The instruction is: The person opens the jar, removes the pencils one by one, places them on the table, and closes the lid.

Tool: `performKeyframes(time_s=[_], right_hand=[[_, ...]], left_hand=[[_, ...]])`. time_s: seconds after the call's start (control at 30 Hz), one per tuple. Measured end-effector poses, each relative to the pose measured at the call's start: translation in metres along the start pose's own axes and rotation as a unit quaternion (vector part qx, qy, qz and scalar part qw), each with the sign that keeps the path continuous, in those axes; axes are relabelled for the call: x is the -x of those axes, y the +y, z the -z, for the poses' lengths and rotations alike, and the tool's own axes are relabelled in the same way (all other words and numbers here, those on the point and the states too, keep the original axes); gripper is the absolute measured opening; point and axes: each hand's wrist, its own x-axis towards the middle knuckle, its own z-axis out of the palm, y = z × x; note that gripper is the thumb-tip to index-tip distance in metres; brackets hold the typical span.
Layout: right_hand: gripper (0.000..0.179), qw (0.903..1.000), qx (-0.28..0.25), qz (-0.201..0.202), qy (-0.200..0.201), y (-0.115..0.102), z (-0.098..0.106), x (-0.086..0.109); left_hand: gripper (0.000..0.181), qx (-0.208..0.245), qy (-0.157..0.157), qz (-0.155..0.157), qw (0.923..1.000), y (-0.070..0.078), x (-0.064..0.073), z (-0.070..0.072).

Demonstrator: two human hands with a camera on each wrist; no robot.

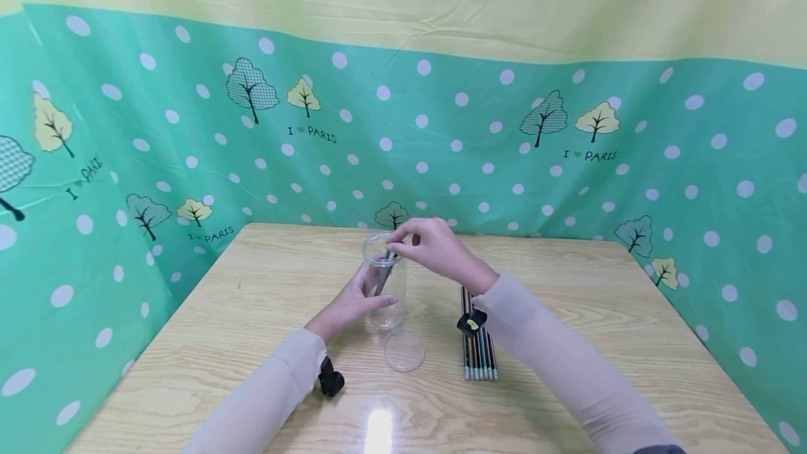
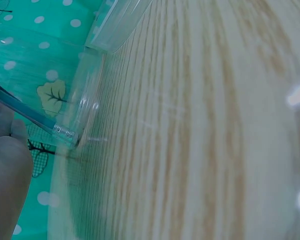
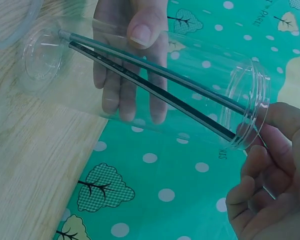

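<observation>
A clear plastic jar (image 1: 397, 312) stands upright on the table with its mouth uncovered. My left hand (image 1: 353, 303) grips its side, fingers behind and thumb in front. Two dark pencils (image 3: 190, 110) lean inside the jar in the right wrist view, their eraser ends at the bottom. At the rim, the thumb and forefinger of my right hand (image 1: 435, 247) pinch the upper end of a pencil; whether both are held I cannot tell. In the left wrist view a pencil's metal ferrule (image 2: 65, 132) shows near the jar's base.
A round clear lid (image 1: 405, 350) lies just in front of the jar. To the right, several dark pencils (image 1: 482, 363) lie side by side, partly under my right wrist. A green and yellow patterned cloth (image 1: 441, 139) hangs behind the wooden table (image 1: 265, 286).
</observation>
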Motion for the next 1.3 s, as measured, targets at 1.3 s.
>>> performKeyframes(time_s=[1.3], right_hand=[[0.014,0.9942,-0.092,-0.020,0.052,-0.006,0.018,-0.004]], left_hand=[[0.085,-0.035,0.044,0.027,0.9981,-0.026,-0.007,0.004]])
